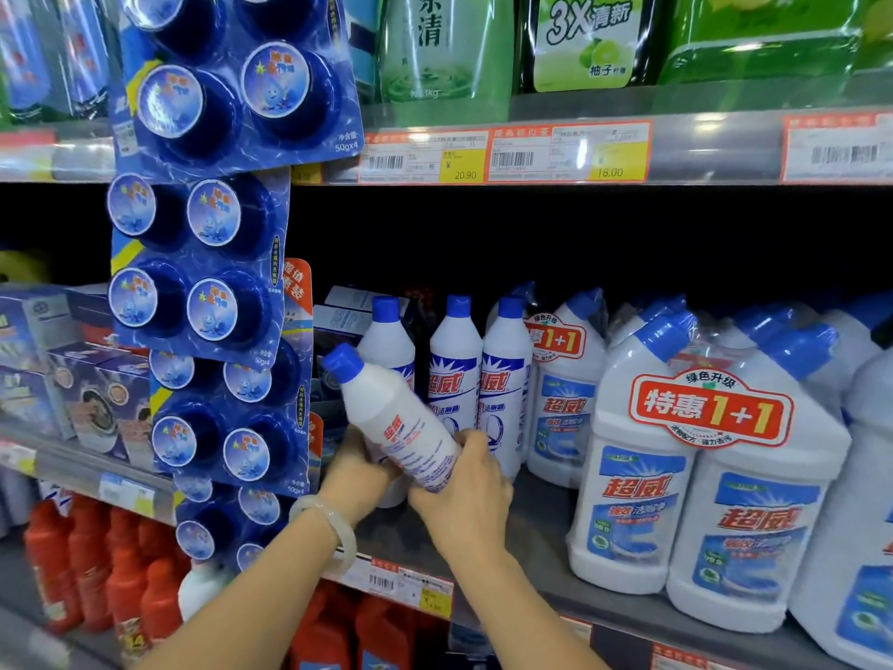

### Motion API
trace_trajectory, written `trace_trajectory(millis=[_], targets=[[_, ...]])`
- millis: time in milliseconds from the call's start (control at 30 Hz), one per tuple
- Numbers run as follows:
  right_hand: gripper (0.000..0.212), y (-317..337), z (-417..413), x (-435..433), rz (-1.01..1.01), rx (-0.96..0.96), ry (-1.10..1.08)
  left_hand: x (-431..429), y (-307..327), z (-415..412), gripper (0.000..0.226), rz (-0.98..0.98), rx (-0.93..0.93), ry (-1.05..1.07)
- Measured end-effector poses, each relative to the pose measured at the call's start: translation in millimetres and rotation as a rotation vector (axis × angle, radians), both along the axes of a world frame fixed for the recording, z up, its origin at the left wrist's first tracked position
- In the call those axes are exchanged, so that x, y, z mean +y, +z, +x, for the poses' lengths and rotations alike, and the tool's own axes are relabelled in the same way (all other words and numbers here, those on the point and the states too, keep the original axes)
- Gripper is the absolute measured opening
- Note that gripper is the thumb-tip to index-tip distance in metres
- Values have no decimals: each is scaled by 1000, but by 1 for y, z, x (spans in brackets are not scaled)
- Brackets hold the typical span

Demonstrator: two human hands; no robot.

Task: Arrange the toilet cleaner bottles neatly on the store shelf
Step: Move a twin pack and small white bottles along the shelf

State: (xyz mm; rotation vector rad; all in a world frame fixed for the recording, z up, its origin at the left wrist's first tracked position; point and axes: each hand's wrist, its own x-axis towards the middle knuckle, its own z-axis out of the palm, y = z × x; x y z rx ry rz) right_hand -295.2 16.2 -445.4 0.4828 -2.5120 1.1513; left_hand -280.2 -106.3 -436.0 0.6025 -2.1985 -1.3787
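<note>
A grey store shelf (541,515) holds twin-pack jugs (676,476) at right and slim toilet cleaner bottles (454,369) standing upright. The tilted bottle (401,423) hangs above the shelf front, probably bound for that row. The right hand (464,495) wraps its base, and the left hand (357,469) has its grip hidden.

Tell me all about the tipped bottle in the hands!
The bottle is white plastic, slim and round, with a blue cap and red and blue print on its side. It leans with the cap up and to the left, held above the shelf. The right hand grips its bottom end; the left hand is against its lower side, fingers hidden.
</note>
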Motion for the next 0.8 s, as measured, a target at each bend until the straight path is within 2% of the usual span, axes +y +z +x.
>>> trace_trajectory(millis=[67, 100, 167, 200, 267, 333, 400, 467, 567, 667, 733, 800], targets=[[66, 1, -1, 2, -96, -43, -32, 12, -1, 9, 53, -108, 189, 82], [69, 2, 0, 2, -157, -56, -51, 22, -1, 17, 55, -136, 322, 113], [72, 2, -1, 2, -255, -62, -74, 47, 4, 30, 54, -64, 487, 21], [71, 1, -2, 3, -266, -59, -70, 58, 7, 32, 55, -3, 501, -68], [67, -3, -3, 6, -249, -43, -30, 71, 16, 26, 63, 104, 473, -182], [74, -10, -1, 13, -262, -33, 77, 70, 25, 15, 65, 105, 451, -189], [78, -10, 2, 26, -359, -101, 242, 63, 31, 8, 60, 120, 403, -208], [72, -7, 0, 41, -468, -209, 397, 54, 32, 5, 54, 219, 368, -313], [69, -6, -5, 57, -431, -322, 516, 44, 32, 9, 58, 317, 311, -504], [69, -12, -9, 49, -425, -276, 392, 40, 28, 16, 57, 156, 263, -544], [75, -16, -10, 36, -430, -184, 230, 43, 20, 20, 56, 15, 269, -490], [72, -19, -9, 21, -376, -97, 96, 51, 11, 26, 62, -25, 280, -394]])
